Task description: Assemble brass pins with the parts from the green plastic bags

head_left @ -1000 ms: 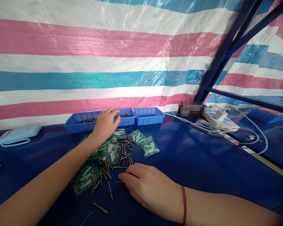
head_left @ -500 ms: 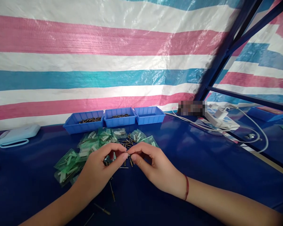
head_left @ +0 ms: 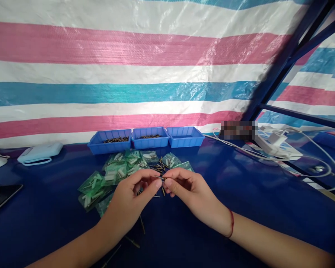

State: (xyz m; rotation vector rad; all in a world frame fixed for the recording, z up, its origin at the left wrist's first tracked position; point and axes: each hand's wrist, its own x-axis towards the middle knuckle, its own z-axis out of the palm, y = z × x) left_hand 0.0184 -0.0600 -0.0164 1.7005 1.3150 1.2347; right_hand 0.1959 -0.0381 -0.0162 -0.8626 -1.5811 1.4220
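My left hand [head_left: 134, 203] and my right hand [head_left: 188, 190] meet fingertip to fingertip above the dark blue table [head_left: 254, 201]. Both are pinched shut on a thin metal pin [head_left: 161, 178] held between them. Under and behind the hands lie several loose brass pins [head_left: 156, 169] and several small green plastic bags of white parts [head_left: 106, 178]. A red string circles my right wrist.
Three blue bins [head_left: 146, 138] stand in a row at the back; the left two hold dark pins. A pale blue device [head_left: 39, 153] lies back left, a dark phone [head_left: 1, 195] at the left edge. White cables and a charger [head_left: 276, 143] lie right. A striped tarp hangs behind.
My left hand came back from the blue bin and my right hand lifted off the table; they met in the middle in a pinch. The camera view shifted slightly left.
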